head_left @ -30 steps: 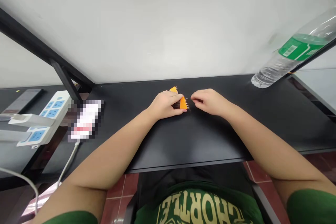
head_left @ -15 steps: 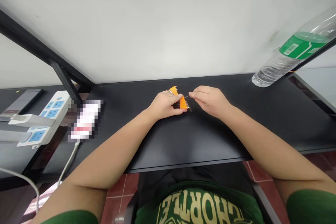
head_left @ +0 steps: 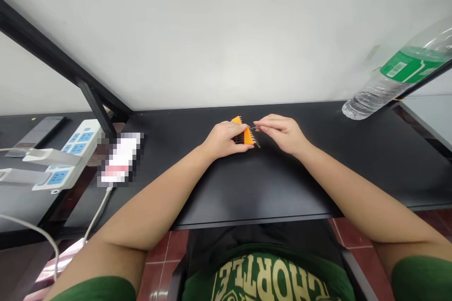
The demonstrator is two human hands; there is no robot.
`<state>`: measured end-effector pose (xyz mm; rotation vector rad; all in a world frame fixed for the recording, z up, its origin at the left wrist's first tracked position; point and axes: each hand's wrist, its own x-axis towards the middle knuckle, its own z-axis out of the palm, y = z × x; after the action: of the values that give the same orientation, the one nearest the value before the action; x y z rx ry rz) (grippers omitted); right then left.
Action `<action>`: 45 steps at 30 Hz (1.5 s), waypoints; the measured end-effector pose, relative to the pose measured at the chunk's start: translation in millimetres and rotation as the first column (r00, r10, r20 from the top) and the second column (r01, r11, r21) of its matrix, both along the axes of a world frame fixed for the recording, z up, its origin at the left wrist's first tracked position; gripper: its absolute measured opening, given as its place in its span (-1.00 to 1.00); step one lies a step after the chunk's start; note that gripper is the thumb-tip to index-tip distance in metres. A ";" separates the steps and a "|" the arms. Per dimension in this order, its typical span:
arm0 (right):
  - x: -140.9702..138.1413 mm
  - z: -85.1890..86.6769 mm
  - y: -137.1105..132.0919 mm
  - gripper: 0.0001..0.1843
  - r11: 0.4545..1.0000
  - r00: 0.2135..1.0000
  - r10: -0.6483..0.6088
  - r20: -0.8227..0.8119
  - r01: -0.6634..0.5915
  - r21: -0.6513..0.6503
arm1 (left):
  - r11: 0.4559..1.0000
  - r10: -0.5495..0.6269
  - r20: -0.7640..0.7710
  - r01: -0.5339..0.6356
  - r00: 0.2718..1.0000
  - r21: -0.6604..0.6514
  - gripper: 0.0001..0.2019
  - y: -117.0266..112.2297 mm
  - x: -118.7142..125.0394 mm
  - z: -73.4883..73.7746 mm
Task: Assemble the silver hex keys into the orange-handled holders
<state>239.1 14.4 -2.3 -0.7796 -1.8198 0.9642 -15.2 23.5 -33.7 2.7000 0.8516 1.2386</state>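
My left hand (head_left: 224,140) is closed around an orange plastic hex key holder (head_left: 248,137), just above the black table. Several dark metal keys stick out along the holder's toothed edges, and one juts out at its near right end. The fingers and thumb cover part of the holder's middle. To the right, my right hand (head_left: 282,132) pinches a thin metal hex key (head_left: 253,128) between thumb and fingers. The key's left end meets the holder's right edge; whether it sits in a slot is too small to tell.
A large clear bottle (head_left: 406,68) with a green label leans at the right rear. On the left lie a blurred-out phone (head_left: 122,157) on a white cable and a power strip (head_left: 76,150) with plugs. A white wall (head_left: 226,33) rises behind the black table (head_left: 247,188).
The view has shifted slightly, so most things appear a little farther right. My right fingers have changed their pinch on the thin key and show slightly more apart. The left hand keeps its hold.
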 end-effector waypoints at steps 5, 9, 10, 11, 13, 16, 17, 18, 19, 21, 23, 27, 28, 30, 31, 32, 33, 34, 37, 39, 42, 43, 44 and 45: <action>-0.9 -9.9 8.3 -0.63 0.837 0.933 0.074 -0.352 -0.250 -0.487 | 0.999 -0.050 0.036 0.050 0.998 -0.007 -0.54 0.3 0.2 5.3; -0.4 -11.0 9.6 -0.67 0.702 0.875 0.095 -0.474 -0.397 -0.592 | 0.999 -0.041 -0.005 0.041 0.999 0.017 -0.53 -2.1 0.9 8.4; 0.2 -10.8 9.6 -0.68 0.679 0.866 0.105 -0.490 -0.422 -0.601 | 0.999 -0.034 -0.008 0.034 0.999 0.038 -0.53 -2.9 1.4 9.0; 0.8 -10.8 9.7 -0.69 0.659 0.856 0.113 -0.505 -0.445 -0.607 | 0.998 -0.029 -0.007 0.029 1.000 0.063 -0.53 -3.8 2.2 9.6; 1.8 -11.8 10.0 -0.73 0.618 0.833 0.127 -0.538 -0.491 -0.614 | 0.993 -0.023 0.003 0.022 1.000 0.112 -0.53 -5.6 4.0 10.8; 1.9 -14.9 10.4 -0.78 0.561 0.791 0.146 -0.594 -0.560 -0.609 | 0.990 -0.020 0.010 0.018 1.000 0.142 -0.54 -8.0 6.5 12.2; 1.6 -15.9 10.5 -0.78 0.546 0.778 0.151 -0.609 -0.579 -0.605 | 0.990 -0.016 0.007 0.015 1.000 0.140 -0.55 -8.5 6.9 12.5; 1.3 -16.7 10.5 -0.79 0.531 0.768 0.153 -0.622 -0.594 -0.604 | 0.991 -0.011 -0.001 0.011 1.000 0.133 -0.55 -8.8 7.1 12.6; 0.9 -17.2 10.5 -0.80 0.519 0.760 0.153 -0.632 -0.606 -0.603 | 0.992 -0.003 -0.012 0.004 1.000 0.125 -0.54 -9.0 7.0 12.7; 0.1 -17.7 10.1 -0.82 0.501 0.750 0.150 -0.645 -0.620 -0.604 | 0.994 0.018 -0.036 -0.014 0.999 0.111 -0.53 -8.8 6.4 12.8; -1.0 -18.0 9.5 -0.82 0.494 0.743 0.150 -0.653 -0.628 -0.601 | 0.993 0.025 -0.045 -0.019 0.999 0.116 -0.53 -8.6 6.1 13.1; -5.6 -20.5 7.6 -0.77 0.502 0.751 0.172 -0.637 -0.623 -0.600 | 0.986 -0.020 -0.027 0.025 0.999 0.164 -0.55 -10.7 9.8 14.8; -6.9 -21.6 7.1 -0.75 0.499 0.761 0.179 -0.623 -0.616 -0.610 | 0.984 -0.037 -0.026 0.041 0.999 0.171 -0.57 -11.8 11.4 15.0; -9.2 -23.6 6.4 -0.71 0.487 0.782 0.185 -0.595 -0.599 -0.635 | 0.983 -0.054 -0.036 0.059 0.998 0.171 -0.59 -13.8 14.3 15.0; -9.9 -24.4 6.2 -0.69 0.483 0.790 0.184 -0.585 -0.591 -0.646 | 0.985 -0.045 -0.044 0.052 0.998 0.165 -0.60 -14.6 15.3 14.6; -10.5 -24.9 6.1 -0.67 0.482 0.795 0.180 -0.579 -0.584 -0.653 | 0.987 -0.027 -0.053 0.034 0.998 0.154 -0.60 -15.1 16.0 14.0; -10.9 -25.0 6.0 -0.66 0.484 0.799 0.173 -0.576 -0.578 -0.657 | 0.990 -0.004 -0.062 0.012 0.998 0.141 -0.60 -15.4 16.4 13.3; -11.2 -24.7 5.7 -0.66 0.486 0.801 0.166 -0.575 -0.574 -0.659 | 0.991 0.014 -0.067 -0.005 0.998 0.131 -0.59 -15.5 16.6 12.6; -12.7 -21.3 3.7 -0.67 0.480 0.799 0.144 -0.584 -0.572 -0.665 | 0.993 0.031 -0.049 -0.025 0.998 0.113 -0.59 -15.9 17.4 11.1; -14.7 -17.6 1.5 -0.69 0.476 0.797 0.116 -0.593 -0.569 -0.671 | 0.996 0.038 -0.023 -0.036 0.999 0.087 -0.61 -16.9 18.5 10.7; -18.4 -11.8 -0.9 -0.71 0.490 0.800 0.052 -0.598 -0.542 -0.683 | 0.997 0.074 -0.012 -0.075 0.997 -0.006 -0.62 -17.9 19.1 9.9; -19.6 -10.4 -1.0 -0.72 0.500 0.806 0.031 -0.592 -0.525 -0.689 | 0.996 0.084 -0.023 -0.085 0.996 -0.037 -0.60 -17.7 18.6 9.1; -20.5 -9.5 -0.7 -0.74 0.513 0.815 0.013 -0.580 -0.503 -0.695 | 0.993 0.094 -0.040 -0.097 0.995 -0.066 -0.58 -17.1 17.8 8.1; -21.2 -9.1 0.0 -0.76 0.534 0.825 0.000 -0.565 -0.477 -0.698 | 0.990 0.105 -0.061 -0.110 0.993 -0.091 -0.56 -16.3 16.7 6.9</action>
<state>217.9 14.4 -11.4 -0.6852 -0.9352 2.0870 1.5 7.2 -26.7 2.6574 1.0477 1.1157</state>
